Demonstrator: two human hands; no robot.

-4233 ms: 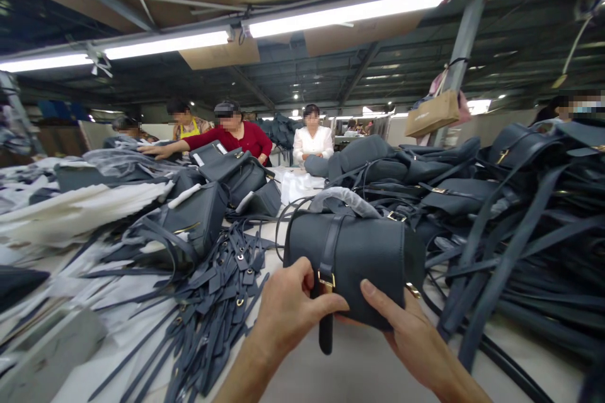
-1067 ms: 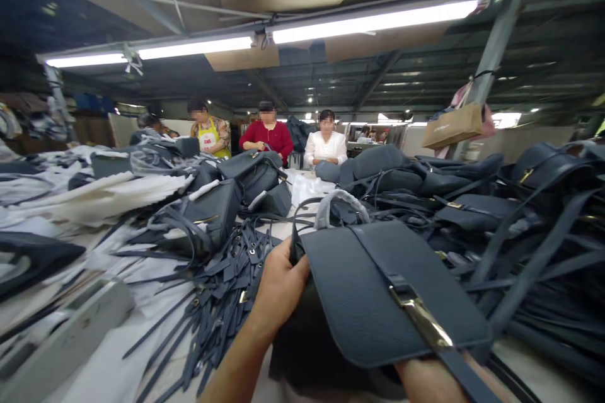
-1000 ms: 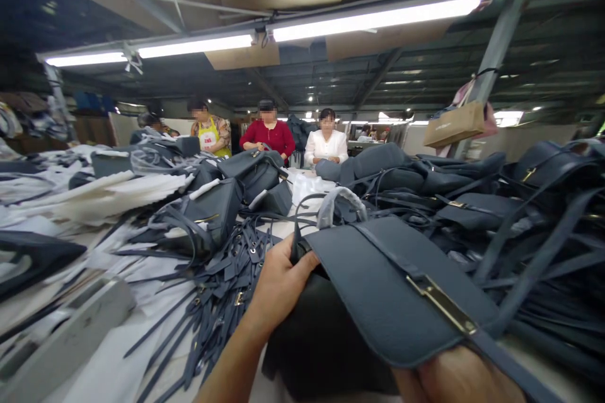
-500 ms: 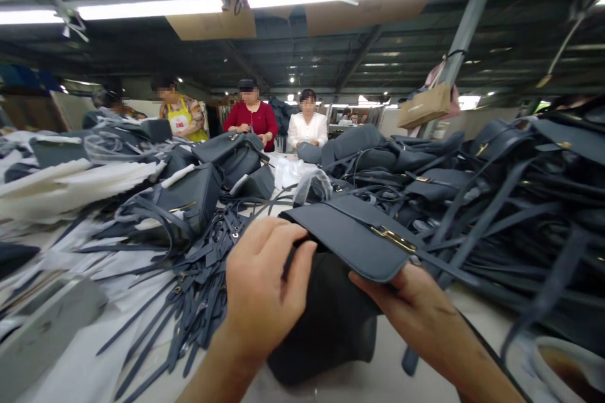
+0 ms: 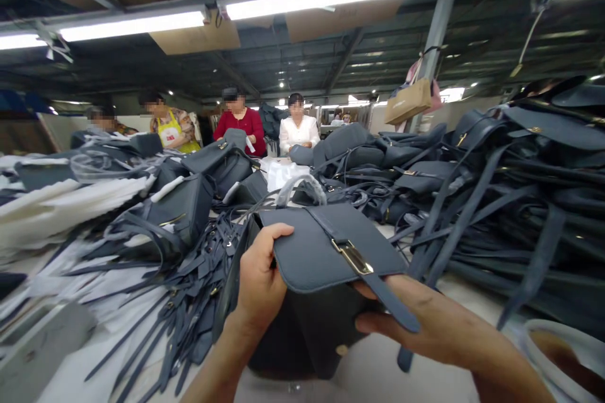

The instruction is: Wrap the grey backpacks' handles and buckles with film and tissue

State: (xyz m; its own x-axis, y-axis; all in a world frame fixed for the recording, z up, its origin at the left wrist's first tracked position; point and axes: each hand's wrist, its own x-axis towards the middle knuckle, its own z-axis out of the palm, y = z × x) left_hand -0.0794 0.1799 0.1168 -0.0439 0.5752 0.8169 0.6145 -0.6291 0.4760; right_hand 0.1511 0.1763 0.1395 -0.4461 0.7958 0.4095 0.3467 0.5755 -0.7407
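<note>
A dark blue-grey handbag [image 5: 326,252] stands in front of me, its flap lying over the top and tilted towards me. A strap with a gold buckle [image 5: 352,256] runs down the flap, and its loose end sticks out past the edge. My left hand [image 5: 262,271] grips the flap's left side, thumb on top. Under the flap's right front edge, my right hand [image 5: 401,308] holds on, its fingertips partly hidden beneath the flap. A clear-wrapped handle [image 5: 301,186] arches behind the flap. Low on the bag's front sits a small gold stud [image 5: 341,349].
Loose buckled straps [image 5: 189,302] lie in a heap at left, beside white paper sheets [image 5: 89,201]. Finished-looking bags [image 5: 520,201] are piled high at right. A round container [image 5: 562,352] stands at lower right. Several people work across the table, one in a red top [image 5: 239,126].
The bag has turned so its flap and buckle face me more. My left hand has moved onto the flap's edge. The strap end now hangs forward over my right hand.
</note>
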